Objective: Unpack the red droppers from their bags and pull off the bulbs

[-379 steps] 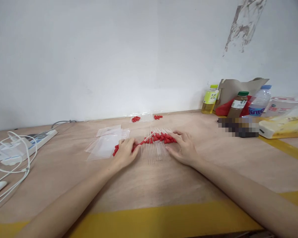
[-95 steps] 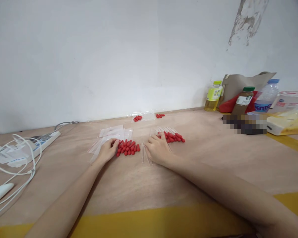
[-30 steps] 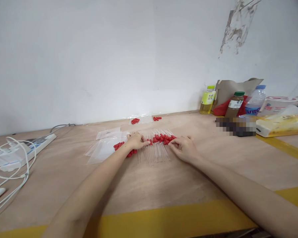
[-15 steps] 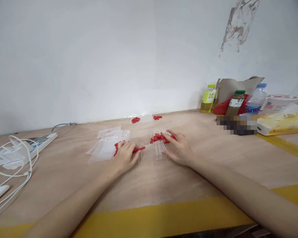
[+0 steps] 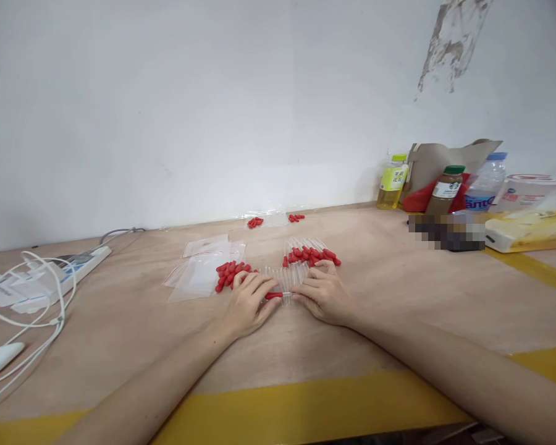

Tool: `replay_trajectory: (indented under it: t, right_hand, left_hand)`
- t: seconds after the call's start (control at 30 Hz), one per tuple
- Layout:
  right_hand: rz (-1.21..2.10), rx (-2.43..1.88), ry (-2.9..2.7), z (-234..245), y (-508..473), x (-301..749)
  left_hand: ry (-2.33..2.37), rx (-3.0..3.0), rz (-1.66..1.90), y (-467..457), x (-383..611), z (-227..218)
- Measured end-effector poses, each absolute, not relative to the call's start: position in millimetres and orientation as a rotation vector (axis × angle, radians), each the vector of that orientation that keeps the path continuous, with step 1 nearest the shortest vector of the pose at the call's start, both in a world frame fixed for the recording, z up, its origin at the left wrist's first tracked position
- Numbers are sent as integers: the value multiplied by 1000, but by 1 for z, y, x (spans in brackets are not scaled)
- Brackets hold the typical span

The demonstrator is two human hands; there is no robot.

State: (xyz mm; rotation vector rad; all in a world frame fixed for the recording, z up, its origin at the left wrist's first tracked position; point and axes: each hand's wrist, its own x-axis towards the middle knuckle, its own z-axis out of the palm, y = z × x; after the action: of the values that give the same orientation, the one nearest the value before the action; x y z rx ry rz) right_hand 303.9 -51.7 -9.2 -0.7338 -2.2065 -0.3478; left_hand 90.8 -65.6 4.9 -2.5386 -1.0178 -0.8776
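My left hand [image 5: 252, 304] pinches a red rubber dropper bulb [image 5: 273, 296] between thumb and fingers. Facing it, my right hand [image 5: 325, 294] grips a thin clear glass tube [image 5: 288, 294], whose end meets the bulb; how deep it sits inside I cannot tell. Just beyond both hands lies a row of clear glass tubes [image 5: 282, 275]. A heap of loose red bulbs [image 5: 229, 273] is beside my left fingers. Behind my right hand, several droppers with red bulbs [image 5: 309, 254] lie side by side, tubes pointing to the wall.
Clear plastic bags [image 5: 197, 272] are spread at the left. Near the wall, a clear bag [image 5: 274, 219] lies by more red bulbs [image 5: 254, 222]. A power strip [image 5: 86, 270] and white cables [image 5: 58, 327] occupy the far left. Bottles [image 5: 391, 185] and a tissue pack [image 5: 528, 232] stand right.
My left hand has moved right and nearer with a red bulb from the heap. My right hand has come in from the tubes' right end and closed on a glass tube.
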Motion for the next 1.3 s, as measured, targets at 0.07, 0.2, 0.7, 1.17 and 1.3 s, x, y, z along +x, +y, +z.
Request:
replay_trajectory:
  t: [0.07,0.2,0.7,1.17,1.3]
  right_hand:
    - [-346,-718,-2206,-10,-54,305]
    - [-358,-623,-2207,-12,-56,309]
    - [-231,-790,-2096,-9,-52,330]
    - [-259,-1104,-2253,19,-33,264]
    - [-343,-1130,-2294,15,-31,247]
  left_hand:
    - [-988,-2568,-806,-66,91,7]
    - [-931,-2552,-750,-67,90,9]
    - [-955,-2457,-957,-67,65,13]
    - [-1994,-1980,-1441,6,-2,18]
    - [-2037,-1996,-1414,7,0,8]
